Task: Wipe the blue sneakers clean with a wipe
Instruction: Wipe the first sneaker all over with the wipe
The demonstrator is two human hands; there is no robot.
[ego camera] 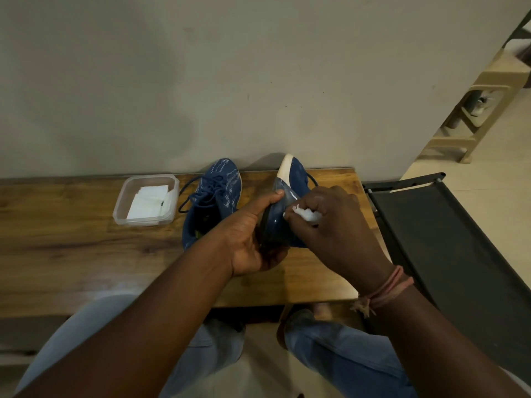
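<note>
Between the two hands, tipped on its side over the wooden table (86,254), is one blue sneaker (290,179), its white toe pointing away toward the wall (230,67). Left hand (253,239) grips the heel end from the left: its thumb (271,196) lies stretched along the sole side, and the other fingers curl under and behind the shoe, mostly hidden. Right hand (336,222) has its fingers bunched tight around a crumpled white wipe (307,215), which presses against the sneaker's side just right of the left thumb tip. A pink thread band (388,288) circles the right wrist. Left of the left hand's thumb, the second blue sneaker (212,196) rests upright on the table, laces loose. Farther left still, near it but apart, a clear plastic container (146,199) holds folded white wipes (148,201). Right of the right hand, beyond the table edge, stands a black chair (448,239).
</note>
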